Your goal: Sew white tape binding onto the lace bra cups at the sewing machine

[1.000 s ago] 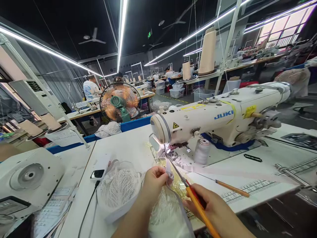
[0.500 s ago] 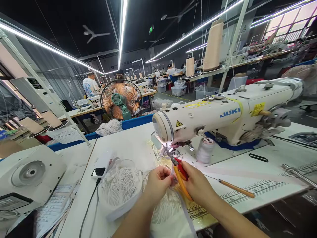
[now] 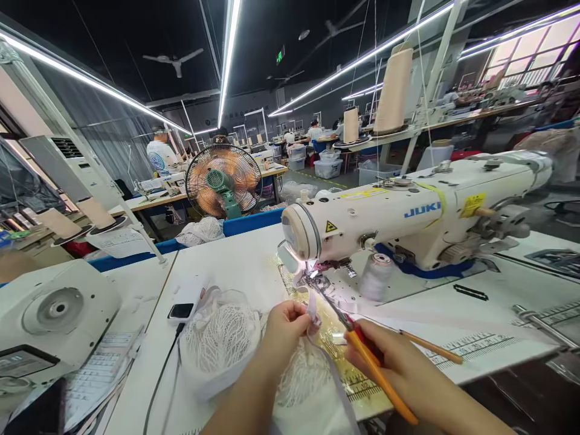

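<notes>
At the lower centre, the left hand (image 3: 284,329) pinches a narrow white fabric band (image 3: 312,303); the right hand (image 3: 387,350) clasps a metal tool with orange-and-red handles (image 3: 369,365). If the tool slips, its tip could snag the band.

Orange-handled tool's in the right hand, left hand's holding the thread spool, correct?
No: the head view shows the left hand pinching a pale fabric strip; the thread spool stands untouched. The orange-handled tool is in the right hand.
</notes>
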### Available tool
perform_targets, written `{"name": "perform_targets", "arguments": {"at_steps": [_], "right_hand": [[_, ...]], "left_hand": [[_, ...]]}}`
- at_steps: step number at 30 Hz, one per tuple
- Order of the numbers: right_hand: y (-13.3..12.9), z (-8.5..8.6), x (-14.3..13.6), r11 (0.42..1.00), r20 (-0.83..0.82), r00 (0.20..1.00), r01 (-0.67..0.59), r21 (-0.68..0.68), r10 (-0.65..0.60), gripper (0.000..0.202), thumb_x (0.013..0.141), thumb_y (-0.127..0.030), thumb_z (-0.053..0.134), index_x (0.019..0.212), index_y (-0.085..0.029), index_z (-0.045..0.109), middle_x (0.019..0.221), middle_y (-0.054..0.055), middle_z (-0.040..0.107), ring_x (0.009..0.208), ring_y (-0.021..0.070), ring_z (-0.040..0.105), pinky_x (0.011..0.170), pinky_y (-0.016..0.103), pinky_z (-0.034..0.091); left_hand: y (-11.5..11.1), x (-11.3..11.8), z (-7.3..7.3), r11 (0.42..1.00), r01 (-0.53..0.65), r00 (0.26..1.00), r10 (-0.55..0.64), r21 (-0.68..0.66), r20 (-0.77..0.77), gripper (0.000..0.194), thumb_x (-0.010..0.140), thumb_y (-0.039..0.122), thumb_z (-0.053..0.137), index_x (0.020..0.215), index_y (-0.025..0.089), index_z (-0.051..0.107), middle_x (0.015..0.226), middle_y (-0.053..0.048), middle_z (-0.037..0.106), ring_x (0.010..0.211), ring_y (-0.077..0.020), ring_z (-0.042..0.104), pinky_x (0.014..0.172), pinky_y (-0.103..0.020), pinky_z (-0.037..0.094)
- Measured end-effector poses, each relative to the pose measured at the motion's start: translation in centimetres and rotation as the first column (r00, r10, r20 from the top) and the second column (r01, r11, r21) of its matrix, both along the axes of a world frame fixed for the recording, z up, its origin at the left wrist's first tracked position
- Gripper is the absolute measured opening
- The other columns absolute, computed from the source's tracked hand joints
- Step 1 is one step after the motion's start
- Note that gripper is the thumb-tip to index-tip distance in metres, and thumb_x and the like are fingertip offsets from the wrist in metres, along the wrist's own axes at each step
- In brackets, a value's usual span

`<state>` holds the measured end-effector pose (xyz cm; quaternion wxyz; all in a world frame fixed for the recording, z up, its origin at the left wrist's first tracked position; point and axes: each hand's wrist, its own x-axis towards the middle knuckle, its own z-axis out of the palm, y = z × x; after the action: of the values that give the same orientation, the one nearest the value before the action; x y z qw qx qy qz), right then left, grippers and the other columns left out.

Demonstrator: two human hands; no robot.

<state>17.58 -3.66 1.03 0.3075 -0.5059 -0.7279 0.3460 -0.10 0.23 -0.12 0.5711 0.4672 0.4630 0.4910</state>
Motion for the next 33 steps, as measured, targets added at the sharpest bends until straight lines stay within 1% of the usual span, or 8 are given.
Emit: {"name": "perform_targets", "arguments": {"at_steps": [3, 5, 10, 15, 18, 22, 27, 33], "right_hand": [[0.3, -1.4, 1.3, 0.985, 0.229, 0.964, 0.105, 0.140, -0.135, 0.033, 0.063, -0.046, 0.062, 0.060, -0.022, 0.041, 0.060, -0.001, 0.051, 0.053, 0.0148, 0.044, 0.048, 0.025, 0.031], [0.5, -2.2, 1.9, 0.961, 0.284, 0.935, 0.145, 0.236, -0.211, 0.034, 0.059, -0.046, 0.065, 0.059, -0.022, 0.042, 0.060, 0.000, 0.052, 0.052, 0.0152, 0.044, 0.047, 0.026, 0.029], [1.1, -2.7, 1.6, 0.943, 0.157, 0.950, 0.227, 0.245, -0.270, 0.031, 0.066, -0.048, 0.059, 0.060, -0.022, 0.042, 0.056, 0.000, 0.051, 0.051, 0.0152, 0.045, 0.046, 0.026, 0.032], [2.1, -1.6, -1.2, 0.954, -0.143, 0.972, 0.214, 0.211, -0.186, 0.016, 0.072, -0.037, 0.054, 0.074, -0.023, 0.047, 0.065, 0.000, 0.055, 0.057, 0.0147, 0.048, 0.051, 0.025, 0.038], [2.8, -1.2, -2.8, 0.934, -0.130, 0.981, 0.180, 0.309, -0.146, 0.011, 0.070, -0.026, 0.051, 0.067, -0.022, 0.041, 0.061, -0.002, 0.050, 0.055, 0.0135, 0.045, 0.050, 0.024, 0.035], [3.3, -1.0, -3.7, 0.926, -0.091, 0.984, 0.176, 0.333, -0.154, 0.016, 0.071, -0.025, 0.046, 0.065, -0.023, 0.032, 0.060, -0.002, 0.048, 0.054, 0.0129, 0.042, 0.048, 0.023, 0.032], [3.5, -0.4, -3.7, 0.949, -0.045, 0.995, 0.101, 0.298, -0.092, 0.019, 0.074, -0.027, 0.043, 0.064, -0.023, 0.027, 0.059, -0.003, 0.046, 0.053, 0.0126, 0.041, 0.047, 0.023, 0.031], [2.8, -0.4, -3.2, 0.993, -0.211, 0.977, 0.058, 0.104, -0.035, 0.014, 0.073, -0.029, 0.050, 0.069, -0.021, 0.040, 0.065, -0.002, 0.051, 0.060, 0.0128, 0.046, 0.052, 0.024, 0.039]], "left_hand": [[0.0, -0.1, -0.1, 1.000, 0.004, 0.998, -0.003, -0.014, 0.062, 0.011, 0.058, 0.020, 0.062, 0.061, 0.014, 0.053, 0.055, 0.001, 0.056, 0.052, -0.0099, 0.051, 0.055, -0.024, 0.041], [0.1, -0.2, -0.3, 1.000, 0.002, 0.996, 0.000, -0.023, 0.087, 0.013, 0.058, 0.021, 0.064, 0.061, 0.014, 0.053, 0.056, 0.001, 0.056, 0.053, -0.0098, 0.051, 0.056, -0.023, 0.040], [0.1, -0.3, -0.4, 1.000, 0.011, 0.997, -0.010, -0.015, 0.072, 0.015, 0.059, 0.024, 0.065, 0.062, 0.014, 0.055, 0.058, 0.001, 0.055, 0.053, -0.0091, 0.049, 0.055, -0.023, 0.039], [-0.3, 0.0, -0.1, 0.998, 0.038, 0.999, -0.039, 0.049, 0.016, 0.018, 0.059, 0.027, 0.068, 0.061, 0.014, 0.055, 0.055, 0.001, 0.054, 0.052, -0.0087, 0.047, 0.053, -0.022, 0.036], [-0.4, 0.1, 0.1, 0.996, 0.057, 0.998, -0.057, 0.072, 0.004, 0.019, 0.060, 0.027, 0.068, 0.060, 0.014, 0.054, 0.054, 0.001, 0.053, 0.051, -0.0089, 0.047, 0.053, -0.022, 0.036], [-0.4, 0.0, 0.0, 0.993, 0.070, 0.997, -0.066, 0.098, -0.040, 0.014, 0.062, 0.024, 0.065, 0.062, 0.014, 0.055, 0.057, 0.000, 0.053, 0.053, -0.0089, 0.046, 0.053, -0.022, 0.036], [-0.5, -0.1, -0.3, 0.990, 0.066, 0.987, -0.046, 0.128, -0.154, 0.005, 0.062, 0.018, 0.060, 0.065, 0.014, 0.058, 0.063, -0.002, 0.057, 0.059, -0.0111, 0.048, 0.056, -0.022, 0.036], [-0.3, -0.1, -0.1, 0.985, -0.011, 0.965, 0.055, 0.171, -0.256, 0.004, 0.063, 0.019, 0.058, 0.062, 0.016, 0.057, 0.062, -0.002, 0.057, 0.059, -0.0123, 0.049, 0.056, -0.023, 0.036]]}}
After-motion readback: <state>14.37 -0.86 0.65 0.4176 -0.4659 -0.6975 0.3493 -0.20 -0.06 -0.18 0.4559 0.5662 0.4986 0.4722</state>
